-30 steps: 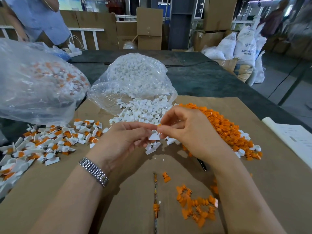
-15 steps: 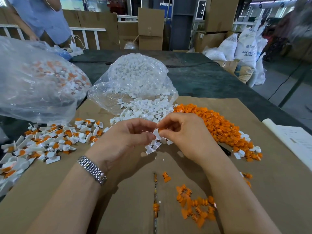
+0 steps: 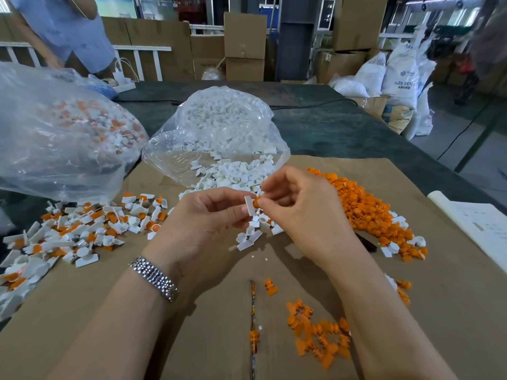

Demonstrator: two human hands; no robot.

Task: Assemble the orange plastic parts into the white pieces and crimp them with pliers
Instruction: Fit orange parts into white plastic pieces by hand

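The main risk at this stage was misalignment. The orange part (image 3: pixel 256 202) was small and was pinched only at the fingertips of the right hand (image 3: pixel 299 212); if it had met the white piece (image 3: pixel 249 205) at a tilt, it would probably have seated crooked or slipped out of the pinch. A dropped part would have fallen into the loose white pieces (image 3: pixel 236 176) directly beneath the hands and been slow to recover. A second risk was an incomplete seat: whether the orange part was fully pressed home could not be told, and crimping a half-seated part would likely have deformed it.

All positions below are given relative to the white piece.

- The left hand (image 3: pixel 203 223) gripped the white piece from its left side, fingers curled round it, holding it raised above the brown cardboard (image 3: pixel 96 311).
- The orange part touched the right face of the white piece.
- The right hand lay immediately to the right, thumb and forefinger closed on the orange part.
- The orange supply heap (image 3: pixel 365 207) lay to the right, behind the right hand.
- The assembled pieces (image 3: pixel 90 229) lay well to the left.
- A dark handle-like object (image 3: pixel 366 242), possibly the pliers, lay to the lower right, mostly hidden; neither hand touched it.
- A clear bag of white pieces (image 3: pixel 219 130) stood behind.
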